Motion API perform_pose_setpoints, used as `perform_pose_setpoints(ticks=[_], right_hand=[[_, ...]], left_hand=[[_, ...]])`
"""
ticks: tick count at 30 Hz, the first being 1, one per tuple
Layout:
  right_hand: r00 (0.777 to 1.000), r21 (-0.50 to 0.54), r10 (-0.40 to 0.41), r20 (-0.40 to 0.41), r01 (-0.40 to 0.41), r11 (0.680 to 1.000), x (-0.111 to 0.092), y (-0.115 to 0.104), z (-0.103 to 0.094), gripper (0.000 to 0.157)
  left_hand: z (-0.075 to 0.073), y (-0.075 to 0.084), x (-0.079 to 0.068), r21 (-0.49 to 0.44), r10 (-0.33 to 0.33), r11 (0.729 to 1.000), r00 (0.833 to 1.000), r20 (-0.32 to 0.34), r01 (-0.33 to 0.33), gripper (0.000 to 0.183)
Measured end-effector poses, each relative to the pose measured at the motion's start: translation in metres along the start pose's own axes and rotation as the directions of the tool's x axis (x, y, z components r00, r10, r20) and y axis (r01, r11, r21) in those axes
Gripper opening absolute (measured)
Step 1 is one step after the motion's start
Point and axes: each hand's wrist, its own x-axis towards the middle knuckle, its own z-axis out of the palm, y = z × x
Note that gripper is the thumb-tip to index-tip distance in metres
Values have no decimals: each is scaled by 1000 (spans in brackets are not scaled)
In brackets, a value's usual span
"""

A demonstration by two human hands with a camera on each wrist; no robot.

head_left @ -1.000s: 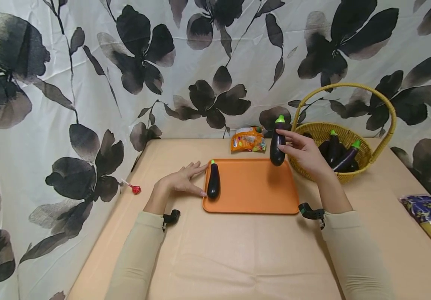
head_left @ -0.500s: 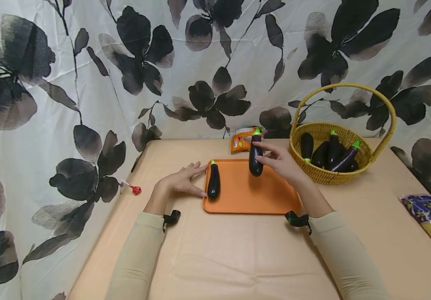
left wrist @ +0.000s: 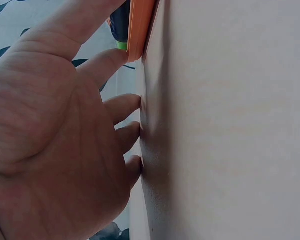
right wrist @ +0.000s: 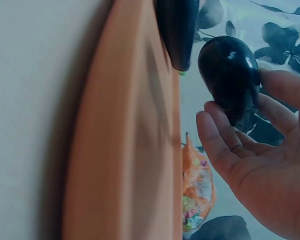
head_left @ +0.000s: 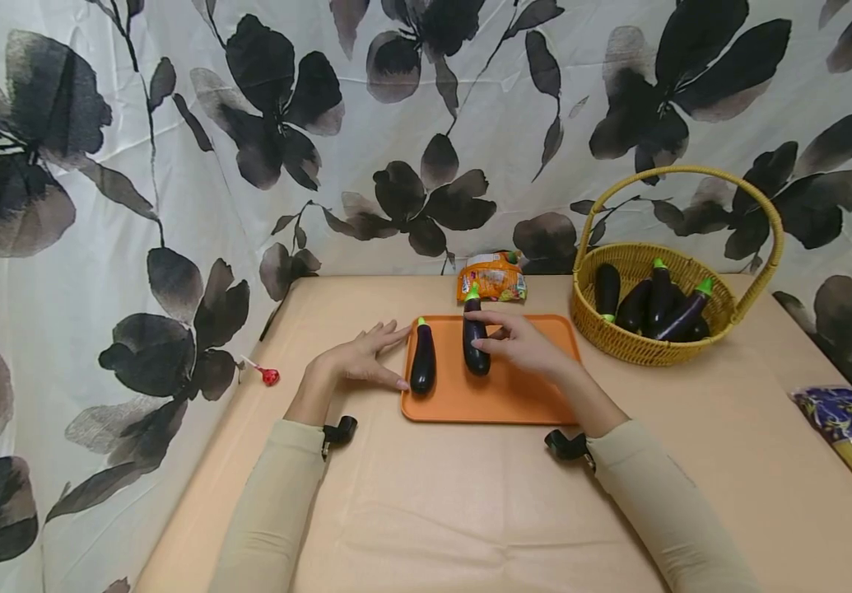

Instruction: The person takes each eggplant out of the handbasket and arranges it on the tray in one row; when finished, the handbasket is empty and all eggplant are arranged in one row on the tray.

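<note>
Over the orange tray point(head_left: 514, 395), the right hand point(head_left: 525, 346) grips a second eggplant point(head_left: 474, 342) beside the first eggplant point(head_left: 422, 359), seemingly placing it, needing lowering and release, while the flat-fingered left hand point(head_left: 355, 358) steadies the tray's edge.

2 eggplants point(head_left: 422, 360) on tray point(head_left: 500, 399) | basket point(head_left: 722, 317) right | snack bag point(head_left: 491, 277) behind

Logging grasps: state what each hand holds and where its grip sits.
Right hand holds an eggplant by its middle, between fingers and thumb, over the orange tray. Left hand holds nothing, fingers resting at the tray's edge.
</note>
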Motion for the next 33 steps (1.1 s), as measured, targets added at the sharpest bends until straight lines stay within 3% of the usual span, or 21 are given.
perform_pose_setpoints(ticks=[9, 17, 26, 33], right_hand=[[994, -2, 46, 97, -46, 999, 10, 10, 5, 55], [989, 13, 53, 135, -55, 998, 16, 1, 14, 56], [975, -95, 74, 209, -55, 994, 21, -7, 25, 56], [976, -132, 65, 209, -38, 991, 24, 0, 32, 57]], left_hand=[[-1, -1, 0, 4, 1, 1000, 1000, 1, -1, 117], [-2, 1, 0, -18, -27, 999, 1000, 5, 27, 117], [-1, 0, 0, -5, -37, 999, 999, 6, 37, 116], [0, -1, 2, -6, -28, 1000, 1000, 7, 28, 117]])
